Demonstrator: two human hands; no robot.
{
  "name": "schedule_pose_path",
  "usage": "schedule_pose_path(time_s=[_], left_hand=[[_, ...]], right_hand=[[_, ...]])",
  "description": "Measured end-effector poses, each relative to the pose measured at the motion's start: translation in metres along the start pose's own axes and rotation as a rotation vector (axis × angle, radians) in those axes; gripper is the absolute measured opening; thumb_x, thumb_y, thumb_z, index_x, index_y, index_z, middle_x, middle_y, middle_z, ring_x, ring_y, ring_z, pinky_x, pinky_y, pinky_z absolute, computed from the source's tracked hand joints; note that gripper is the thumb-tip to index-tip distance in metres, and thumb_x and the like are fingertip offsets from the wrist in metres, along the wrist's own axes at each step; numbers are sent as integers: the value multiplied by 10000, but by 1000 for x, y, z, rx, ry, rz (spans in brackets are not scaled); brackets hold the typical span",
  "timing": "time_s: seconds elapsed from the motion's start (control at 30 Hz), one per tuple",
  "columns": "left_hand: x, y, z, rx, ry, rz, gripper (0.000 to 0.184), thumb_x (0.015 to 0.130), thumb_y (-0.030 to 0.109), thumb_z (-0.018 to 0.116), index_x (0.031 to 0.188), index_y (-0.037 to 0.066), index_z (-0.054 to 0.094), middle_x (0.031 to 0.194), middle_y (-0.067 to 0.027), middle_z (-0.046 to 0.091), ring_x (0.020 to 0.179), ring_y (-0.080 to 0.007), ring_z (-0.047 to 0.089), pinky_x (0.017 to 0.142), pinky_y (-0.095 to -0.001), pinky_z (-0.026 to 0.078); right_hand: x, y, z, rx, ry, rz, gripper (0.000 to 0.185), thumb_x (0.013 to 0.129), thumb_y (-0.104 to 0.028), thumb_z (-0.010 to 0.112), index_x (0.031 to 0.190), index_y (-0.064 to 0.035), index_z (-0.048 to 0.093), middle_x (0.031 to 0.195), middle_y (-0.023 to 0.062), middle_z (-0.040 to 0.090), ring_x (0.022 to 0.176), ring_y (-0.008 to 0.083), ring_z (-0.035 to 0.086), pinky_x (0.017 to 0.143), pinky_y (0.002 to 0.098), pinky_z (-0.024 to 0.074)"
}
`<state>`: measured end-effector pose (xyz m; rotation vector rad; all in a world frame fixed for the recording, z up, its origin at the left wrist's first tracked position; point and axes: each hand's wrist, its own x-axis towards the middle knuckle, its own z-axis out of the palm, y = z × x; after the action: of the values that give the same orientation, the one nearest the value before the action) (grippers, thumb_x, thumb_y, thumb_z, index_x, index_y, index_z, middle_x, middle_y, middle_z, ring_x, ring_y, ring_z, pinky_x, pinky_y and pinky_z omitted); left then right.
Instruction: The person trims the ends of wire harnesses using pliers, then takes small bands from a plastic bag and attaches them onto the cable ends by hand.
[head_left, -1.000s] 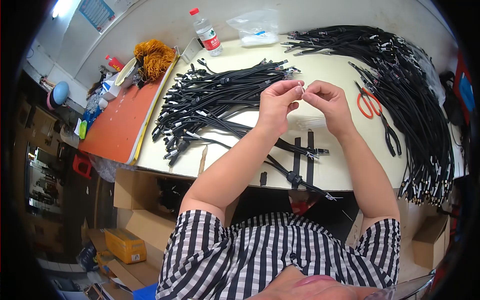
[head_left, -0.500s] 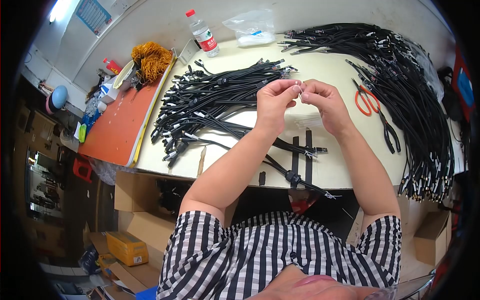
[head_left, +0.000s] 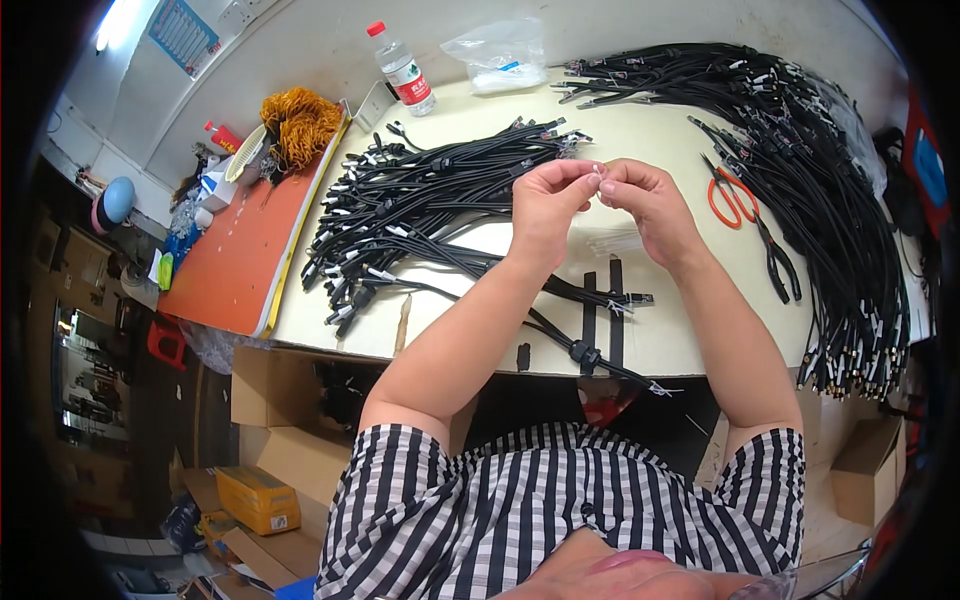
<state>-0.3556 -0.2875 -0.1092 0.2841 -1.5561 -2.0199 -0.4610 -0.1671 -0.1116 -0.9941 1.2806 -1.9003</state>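
Observation:
Above the table, my left hand [head_left: 548, 205] and my right hand [head_left: 650, 205] meet fingertip to fingertip. Both are closed in a pinch on a thin white cable tie [head_left: 597, 172], mostly hidden by the fingers. More pale, see-through ties [head_left: 615, 243] lie on the table just below my right hand. A black cable with a bulky block [head_left: 585, 354] on it reaches over the front edge, its end bearing white tie tails. To the left of my hands lies a heap of black cables [head_left: 440, 180].
A second large heap of black cables [head_left: 800, 180] covers the right side. Beside it lie orange-handled scissors [head_left: 733, 200] and black pliers [head_left: 776, 262]. A water bottle [head_left: 405, 72] and a plastic bag [head_left: 497, 62] stand at the back. Open cardboard boxes [head_left: 300, 450] sit below left.
My hands stay nearly in place, fingertips still together; the white tie between them shows in a slightly different position. The whole view has shifted slightly.

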Motion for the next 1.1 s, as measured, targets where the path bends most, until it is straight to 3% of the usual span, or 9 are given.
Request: schedule_pose_path(time_s=[0.33,0.4,0.53,0.6,0.73,0.8,1.1], left_hand=[[0,0,1,-19,7,67,153,832,63,730,977,34,690,855,-13,696,754,-70,610,663,-212,457],[0,1,0,-4,11,48,98,824,38,729,905,17,678,828,-23,689,746,-73,605,664,-217,458],[2,-3,-1,-20,-28,106,119,831,33,722,937,25,667,849,-18,679,743,-70,599,661,-210,460],[5,-7,-1,176,-4,205,81,849,9,696,919,19,657,830,-13,664,739,-66,593,676,-204,467],[2,-5,1,242,-6,252,43,850,18,686,882,23,658,795,-4,662,733,-61,598,649,-213,465],[0,-1,2,476,-62,361,54,868,-3,674,914,6,645,832,-3,654,752,-59,593,680,-197,470],[3,-5,1,355,-1,289,49,865,-6,671,907,9,651,824,-8,652,770,-68,605,695,-211,485]], right_hand=[[0,-3,2,3,13,-15,118,854,-133,656,761,-75,612,804,-21,586,757,72,484,741,227,379],[0,-2,0,5,-1,-12,120,856,-131,655,759,-75,610,817,-19,584,758,74,482,744,228,378],[0,-4,1,13,5,-19,121,863,-126,650,764,-73,607,831,-16,576,762,78,476,750,229,374],[0,-3,0,15,-5,-29,122,869,-132,652,773,-72,608,835,-16,578,765,78,475,751,230,375],[1,-2,0,20,1,-31,139,891,-161,656,796,-70,612,847,-16,586,769,76,472,758,233,380],[2,2,-3,11,15,-50,136,895,-168,658,811,-68,622,843,-18,590,770,74,476,761,232,383],[3,5,-4,-38,26,-32,129,893,-176,669,886,-48,656,820,-28,607,754,64,495,743,221,395]])
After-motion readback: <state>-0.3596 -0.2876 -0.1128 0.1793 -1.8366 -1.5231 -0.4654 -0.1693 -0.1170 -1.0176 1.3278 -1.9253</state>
